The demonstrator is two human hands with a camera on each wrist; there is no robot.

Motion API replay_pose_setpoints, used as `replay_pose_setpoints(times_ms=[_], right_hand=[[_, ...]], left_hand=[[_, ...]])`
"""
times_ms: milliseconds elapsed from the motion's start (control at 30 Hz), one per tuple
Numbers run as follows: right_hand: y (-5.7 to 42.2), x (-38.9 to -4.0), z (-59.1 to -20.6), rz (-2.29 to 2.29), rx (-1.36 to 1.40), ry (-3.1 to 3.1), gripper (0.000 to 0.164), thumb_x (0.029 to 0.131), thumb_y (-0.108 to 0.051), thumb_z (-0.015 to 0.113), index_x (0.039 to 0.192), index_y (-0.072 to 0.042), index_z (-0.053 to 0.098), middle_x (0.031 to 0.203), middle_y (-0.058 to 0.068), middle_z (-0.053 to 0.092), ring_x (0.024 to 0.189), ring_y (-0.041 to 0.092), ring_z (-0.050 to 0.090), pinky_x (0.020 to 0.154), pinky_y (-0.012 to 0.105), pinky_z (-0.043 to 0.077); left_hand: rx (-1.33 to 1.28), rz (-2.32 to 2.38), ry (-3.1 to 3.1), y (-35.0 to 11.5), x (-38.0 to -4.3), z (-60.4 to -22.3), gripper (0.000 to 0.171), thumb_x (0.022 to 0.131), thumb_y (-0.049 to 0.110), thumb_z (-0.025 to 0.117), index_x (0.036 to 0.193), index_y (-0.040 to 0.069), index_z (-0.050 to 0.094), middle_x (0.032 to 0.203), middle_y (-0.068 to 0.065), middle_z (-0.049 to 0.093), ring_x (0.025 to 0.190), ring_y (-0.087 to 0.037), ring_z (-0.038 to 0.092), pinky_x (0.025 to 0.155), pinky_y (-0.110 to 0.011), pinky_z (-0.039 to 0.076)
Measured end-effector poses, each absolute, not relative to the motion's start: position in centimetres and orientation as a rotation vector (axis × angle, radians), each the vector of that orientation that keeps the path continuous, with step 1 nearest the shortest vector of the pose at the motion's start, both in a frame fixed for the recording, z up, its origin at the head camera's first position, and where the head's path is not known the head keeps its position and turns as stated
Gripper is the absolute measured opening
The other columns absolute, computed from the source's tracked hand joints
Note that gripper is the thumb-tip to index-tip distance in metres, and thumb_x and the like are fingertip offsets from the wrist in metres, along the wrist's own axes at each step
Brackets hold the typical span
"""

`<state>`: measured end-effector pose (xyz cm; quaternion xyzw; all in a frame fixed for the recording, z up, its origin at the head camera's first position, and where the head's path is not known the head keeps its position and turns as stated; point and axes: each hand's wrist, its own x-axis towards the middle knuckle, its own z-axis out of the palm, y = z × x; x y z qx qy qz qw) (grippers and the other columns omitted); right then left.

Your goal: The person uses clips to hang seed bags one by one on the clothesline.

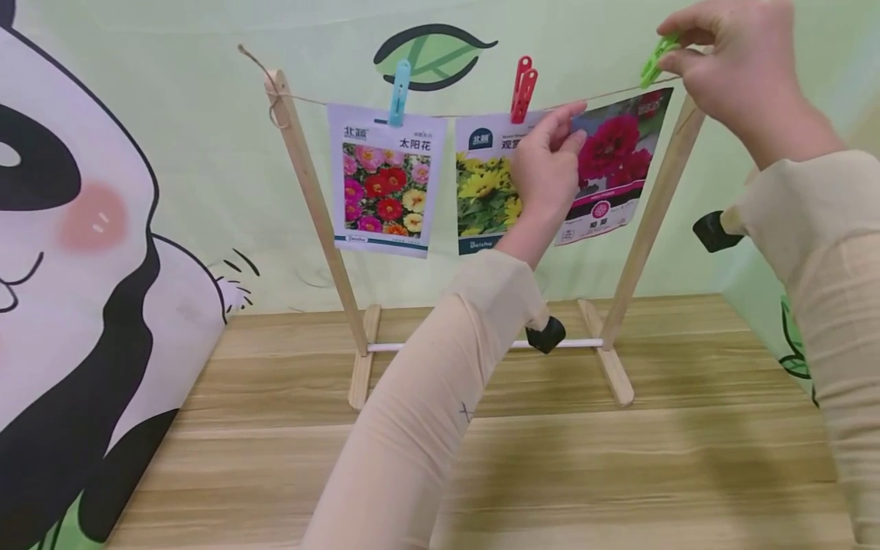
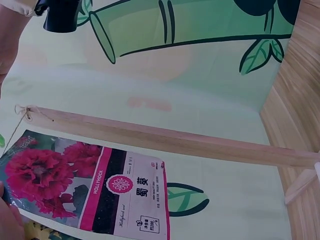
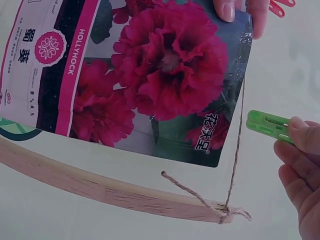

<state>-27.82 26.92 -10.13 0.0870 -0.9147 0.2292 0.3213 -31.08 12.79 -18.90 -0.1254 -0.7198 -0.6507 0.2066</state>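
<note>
My left hand (image 1: 548, 164) pinches a hollyhock seed packet (image 1: 614, 164) by its top left corner, at the twine line (image 1: 612, 95). Dark pink flowers cover the packet's upper part, and it hangs tilted. Between the thumb and fingers of my right hand (image 1: 745, 65) is a green clothespin (image 1: 658, 61). In the right wrist view, that clothespin (image 3: 267, 125) points at the twine (image 3: 237, 145) beside the packet's top edge, apart from both. A red clothespin (image 1: 524, 90) holds a yellow-flower packet (image 1: 481, 183), partly hidden behind my left hand.
At the left of the line, a blue clothespin (image 1: 399, 93) holds another flower seed packet (image 1: 385, 183). Wooden posts (image 1: 312, 198) carry the twine, joined low down by a white rod (image 1: 385, 347). The rack stands on a wood-grain tabletop (image 1: 619, 473) before a panda-printed backdrop (image 1: 206, 114).
</note>
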Motion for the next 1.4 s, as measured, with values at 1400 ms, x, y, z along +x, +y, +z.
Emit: replay_pose_setpoints(times_ms=[1400], right_hand=[[26.11, -28.04, -10.02, 0.391, 0.288, -2.452, 0.028, 0.088, -0.018, 0.051, 0.110, -0.006, 0.062, 0.109, 0.013, 0.063, 0.102, 0.008, 0.054, 0.077, 0.006, 0.036]], left_hand=[[-0.324, -1.783, -1.965, 12.83, -31.19, -18.66, 0.026, 0.085, 0.014, 0.056, 0.108, 0.026, 0.063, 0.103, 0.010, 0.064, 0.091, 0.006, 0.054, 0.069, -0.003, 0.042]])
